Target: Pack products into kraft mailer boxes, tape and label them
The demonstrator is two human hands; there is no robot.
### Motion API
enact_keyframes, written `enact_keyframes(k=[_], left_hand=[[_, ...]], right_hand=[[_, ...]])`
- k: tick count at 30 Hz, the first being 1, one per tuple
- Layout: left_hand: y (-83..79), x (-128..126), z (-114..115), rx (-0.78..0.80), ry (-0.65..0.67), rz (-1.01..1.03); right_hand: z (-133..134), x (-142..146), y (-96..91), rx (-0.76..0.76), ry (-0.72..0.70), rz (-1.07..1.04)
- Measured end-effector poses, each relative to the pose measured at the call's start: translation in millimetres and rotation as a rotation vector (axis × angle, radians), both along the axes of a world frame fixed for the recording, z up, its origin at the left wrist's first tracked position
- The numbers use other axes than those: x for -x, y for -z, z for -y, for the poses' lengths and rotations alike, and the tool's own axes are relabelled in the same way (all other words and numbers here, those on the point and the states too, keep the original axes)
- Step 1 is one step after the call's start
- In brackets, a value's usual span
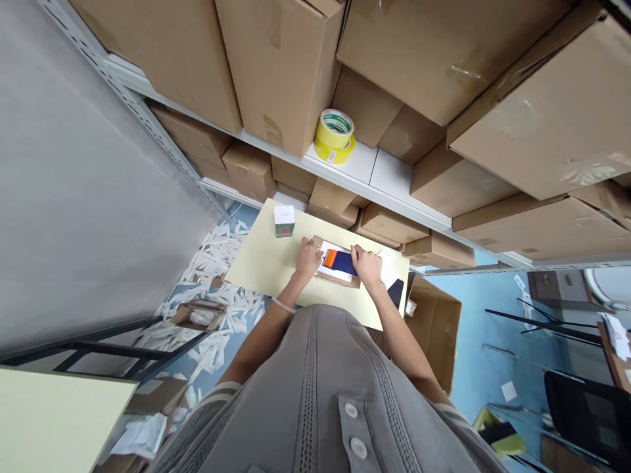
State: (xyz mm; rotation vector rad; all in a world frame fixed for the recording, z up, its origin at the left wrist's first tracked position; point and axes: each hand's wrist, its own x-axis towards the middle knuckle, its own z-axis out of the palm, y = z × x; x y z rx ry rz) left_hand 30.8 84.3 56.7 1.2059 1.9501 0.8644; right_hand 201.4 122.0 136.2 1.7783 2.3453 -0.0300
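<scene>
At the box [339, 281], hands [308, 257] [367, 265] (apart)

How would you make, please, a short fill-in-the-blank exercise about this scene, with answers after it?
1. Two stacked rolls of yellow ____ sit on the shelf.
2. At its end nearer the left hand, the partly dark-blue item is ____.
3. On the table, the white-topped box stands closer to the ____ hand than to the right hand.

Missing words: tape; orange; left.

Person's 2 hands [308, 258] [367, 264] mid-frame; 2 tape rolls [331, 139] [341, 157] upper ctr; 1 white-green box [284, 223] ctr-left; 2 btns [351, 410] [359, 448] lower ctr.
</scene>
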Motion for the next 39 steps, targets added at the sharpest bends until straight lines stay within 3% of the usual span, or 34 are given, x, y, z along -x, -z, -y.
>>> enact_keyframes(k=[7,12,18,23,27,31,36,39], left_hand=[[-11.9,-26,17,0.042,-0.057,-0.218],[-18.9,-26,20,-0.052,-0.044,-0.284],[-24.3,-24,22,0.013,-0.107,-0.333],[-10.8,-6,22,0.071,-0.262,-0.31],[6.2,7,24,0.175,-0.148,-0.181],[16.0,6,23,0.201,-0.053,-0.199],[25.1,20,26,0.223,-0.125,-0.104],[22.7,29,28,0.237,-0.168,-0.122]], right_hand=[[2,5,-2.0,0.011,0.023,0.019],[2,6,0.0,0.006,0.045,-0.003],[4,6,1.6,0.009,0.07,-0.014],[7,5,2.2,0.016,0.079,-0.033],[7,5,3.6,0.023,0.088,-0.046],[6,4,4.5,0.015,0.09,-0.037],[6,4,4.2,0.006,0.096,-0.041],[7,5,3.6,0.016,0.101,-0.045]])
